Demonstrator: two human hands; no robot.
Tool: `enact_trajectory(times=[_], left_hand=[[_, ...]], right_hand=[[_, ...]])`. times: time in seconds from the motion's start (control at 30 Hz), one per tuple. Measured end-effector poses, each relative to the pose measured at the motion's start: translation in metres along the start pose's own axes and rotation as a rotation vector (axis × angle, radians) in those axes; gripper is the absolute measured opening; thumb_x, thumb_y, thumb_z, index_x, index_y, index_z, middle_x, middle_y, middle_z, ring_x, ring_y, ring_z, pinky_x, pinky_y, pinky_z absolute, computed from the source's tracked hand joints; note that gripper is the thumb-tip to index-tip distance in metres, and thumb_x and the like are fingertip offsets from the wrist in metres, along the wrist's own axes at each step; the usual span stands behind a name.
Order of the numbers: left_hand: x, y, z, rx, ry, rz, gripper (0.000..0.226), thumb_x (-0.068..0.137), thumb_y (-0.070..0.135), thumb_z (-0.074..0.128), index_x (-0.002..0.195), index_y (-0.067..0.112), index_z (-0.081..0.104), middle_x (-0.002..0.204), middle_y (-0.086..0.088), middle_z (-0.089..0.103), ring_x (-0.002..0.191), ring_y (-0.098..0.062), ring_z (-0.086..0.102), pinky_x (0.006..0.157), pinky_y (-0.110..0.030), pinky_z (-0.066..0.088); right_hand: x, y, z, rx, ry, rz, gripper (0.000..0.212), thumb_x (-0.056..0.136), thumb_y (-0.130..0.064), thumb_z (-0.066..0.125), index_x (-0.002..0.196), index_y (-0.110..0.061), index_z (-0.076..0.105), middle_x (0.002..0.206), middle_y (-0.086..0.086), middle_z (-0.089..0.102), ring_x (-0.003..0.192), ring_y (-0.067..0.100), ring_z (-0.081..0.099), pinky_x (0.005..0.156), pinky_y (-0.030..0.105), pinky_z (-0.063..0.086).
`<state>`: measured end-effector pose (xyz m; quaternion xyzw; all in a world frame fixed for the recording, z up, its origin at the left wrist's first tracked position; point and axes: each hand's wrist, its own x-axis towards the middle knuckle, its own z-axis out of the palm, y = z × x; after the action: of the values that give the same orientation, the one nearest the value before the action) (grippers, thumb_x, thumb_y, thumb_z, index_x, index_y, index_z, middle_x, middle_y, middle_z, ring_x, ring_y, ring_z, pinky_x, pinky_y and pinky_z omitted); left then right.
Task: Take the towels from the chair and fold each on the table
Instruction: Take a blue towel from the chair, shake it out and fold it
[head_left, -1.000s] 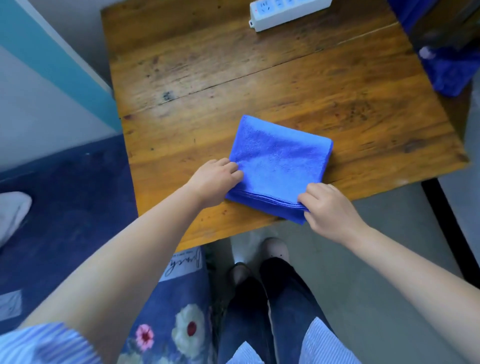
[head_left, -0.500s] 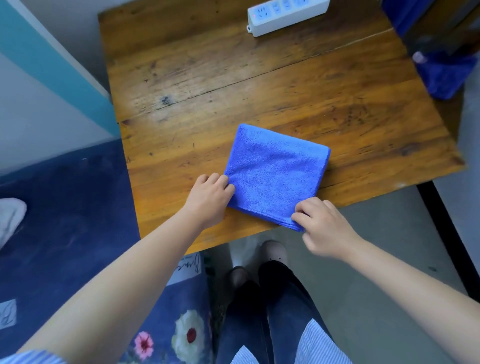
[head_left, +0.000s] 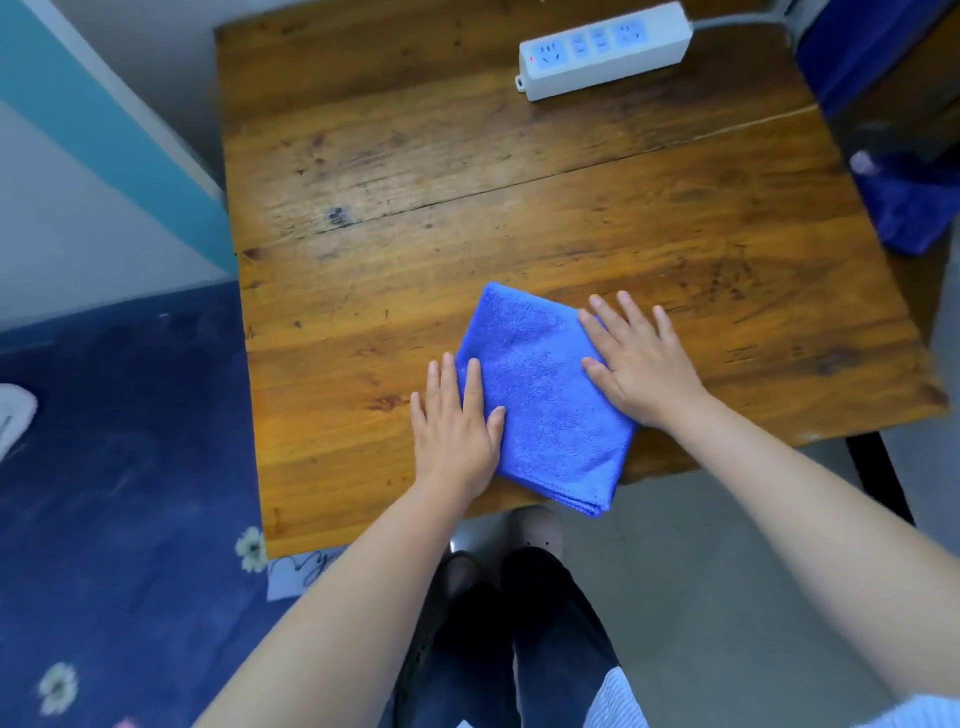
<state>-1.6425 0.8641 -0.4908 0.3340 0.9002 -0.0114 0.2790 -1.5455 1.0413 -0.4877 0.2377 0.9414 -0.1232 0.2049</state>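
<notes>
Fingers (head_left: 631, 317) of the right hand (head_left: 641, 364) lie straight and spread, flat on the right part of the folded blue towel (head_left: 545, 405), with the tips reaching past its far edge onto the bench (head_left: 415, 208). Nothing is gripped; the palm simply presses down. The left hand (head_left: 457, 421) is likewise flat with straight fingers, lying along the towel's left edge, partly on the cloth and partly on the bare wood. Neither hand pinches or holds anything.

The towel sits near the front edge of the bench as a compact, roughly square stack, turned at a slant, and its near corner hangs slightly over the edge. Layered edges show at that near corner, which suggests several folds are already made. Two flat palms at opposite sides read as a smoothing and squaring press: the weight flattens the layers so the fold keeps its shape, and the left hand at the border likely trues up that edge.

At the far side of the bench lies a white power strip (head_left: 605, 49), well apart from the towel. More blue cloth (head_left: 914, 208) shows at the right margin beyond the bench, probably on the chair, though that part is blurred. By my reading this towel is nearly finished, and others may remain to be fetched.
</notes>
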Motion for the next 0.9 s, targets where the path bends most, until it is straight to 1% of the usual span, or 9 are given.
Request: enact_trajectory(times=[0.07, 0.13, 0.27, 0.4, 0.5, 0.6, 0.63, 0.73, 0.9], left_hand=[[-0.003, 0.0, -0.002, -0.037, 0.012, -0.024, 0.06, 0.1, 0.041, 0.026, 0.15, 0.021, 0.001, 0.159, -0.007, -0.004, 0.147, -0.022, -0.002, 0.117, -0.038, 0.007], [-0.009, -0.002, -0.004, -0.068, 0.053, -0.058, 0.058, 0.099, 0.038, 0.029, 0.15, 0.021, 0.006, 0.155, -0.008, 0.014, 0.142, -0.023, 0.016, 0.112, -0.036, 0.02], [-0.019, -0.011, -0.009, -0.167, 0.041, -0.246, 0.051, 0.096, 0.035, 0.038, 0.142, 0.014, 0.029, 0.134, -0.009, 0.042, 0.124, -0.028, 0.041, 0.098, -0.039, 0.036], [-0.017, -0.015, -0.013, -0.442, -0.05, -0.392, 0.038, 0.092, 0.033, 0.05, 0.12, 0.006, 0.049, 0.123, -0.013, 0.055, 0.118, -0.03, 0.049, 0.093, -0.036, 0.04], [-0.014, -0.018, -0.015, -0.74, -0.099, -0.428, 0.029, 0.089, 0.02, 0.055, 0.113, 0.004, 0.057, 0.118, -0.012, 0.062, 0.111, -0.027, 0.056, 0.083, -0.029, 0.042], [-0.019, -0.026, -0.016, -0.938, -0.079, -0.441, 0.012, 0.087, 0.014, 0.059, 0.098, 0.009, 0.061, 0.109, -0.012, 0.065, 0.103, -0.027, 0.059, 0.076, -0.026, 0.04], [-0.022, -0.03, -0.017, -0.967, -0.057, -0.432, 0.004, 0.086, 0.014, 0.061, 0.085, 0.013, 0.057, 0.099, -0.01, 0.065, 0.095, -0.025, 0.058, 0.071, -0.026, 0.038], [-0.039, -0.054, -0.02, -1.073, 0.017, -0.412, 0.03, 0.085, 0.012, 0.063, 0.066, 0.02, 0.041, 0.07, 0.005, 0.048, 0.074, -0.017, 0.045, 0.055, -0.021, 0.031], [-0.088, -0.112, -0.04, -1.115, 0.193, -0.398, 0.034, 0.08, 0.007, 0.067, 0.064, 0.02, 0.039, 0.065, 0.008, 0.043, 0.06, -0.007, 0.039, 0.05, -0.011, 0.033]], right_hand=[[-0.001, 0.011, -0.001, 0.012, -0.027, 0.125, 0.075, 0.079, -0.051, 0.002, 0.148, -0.021, 0.008, 0.158, -0.002, 0.002, 0.146, 0.022, -0.004, 0.115, 0.049, -0.002], [0.001, 0.011, -0.009, 0.011, 0.0, 0.164, 0.068, 0.088, -0.048, 0.01, 0.148, -0.016, 0.01, 0.158, 0.0, 0.003, 0.146, 0.022, -0.005, 0.115, 0.051, -0.002], [0.025, -0.017, -0.035, 0.154, 0.165, 0.086, 0.063, 0.094, -0.039, 0.039, 0.145, -0.007, 0.021, 0.149, 0.012, 0.032, 0.14, 0.027, 0.022, 0.111, 0.043, 0.021], [0.059, -0.061, -0.058, 0.249, -0.076, -0.04, 0.07, 0.086, -0.028, 0.058, 0.144, -0.014, 0.022, 0.141, 0.01, 0.042, 0.13, 0.028, 0.039, 0.104, 0.041, 0.033], [0.077, -0.079, -0.066, 0.212, -0.186, -0.015, 0.054, 0.081, -0.015, 0.058, 0.132, -0.012, 0.041, 0.129, 0.009, 0.052, 0.12, 0.029, 0.047, 0.097, 0.037, 0.04], [0.079, -0.087, -0.074, 0.255, -0.207, -0.005, 0.011, 0.077, -0.01, 0.06, 0.077, -0.008, 0.05, 0.076, 0.006, 0.049, 0.081, 0.025, 0.047, 0.057, 0.027, 0.034], [0.077, -0.088, -0.077, 0.3, -0.203, -0.004, 0.013, 0.076, -0.008, 0.061, 0.073, -0.003, 0.049, 0.071, 0.005, 0.045, 0.075, 0.022, 0.043, 0.053, 0.026, 0.029], [0.065, -0.104, -0.089, 0.486, -0.169, -0.092, 0.019, 0.074, 0.0, 0.063, 0.093, -0.001, 0.06, 0.082, 0.006, 0.052, 0.077, 0.018, 0.046, 0.055, 0.024, 0.034], [0.035, -0.173, -0.109, 0.639, -0.15, -0.311, 0.026, 0.076, 0.009, 0.059, 0.087, -0.014, 0.054, 0.071, -0.001, 0.049, 0.064, 0.012, 0.043, 0.045, 0.013, 0.036]])
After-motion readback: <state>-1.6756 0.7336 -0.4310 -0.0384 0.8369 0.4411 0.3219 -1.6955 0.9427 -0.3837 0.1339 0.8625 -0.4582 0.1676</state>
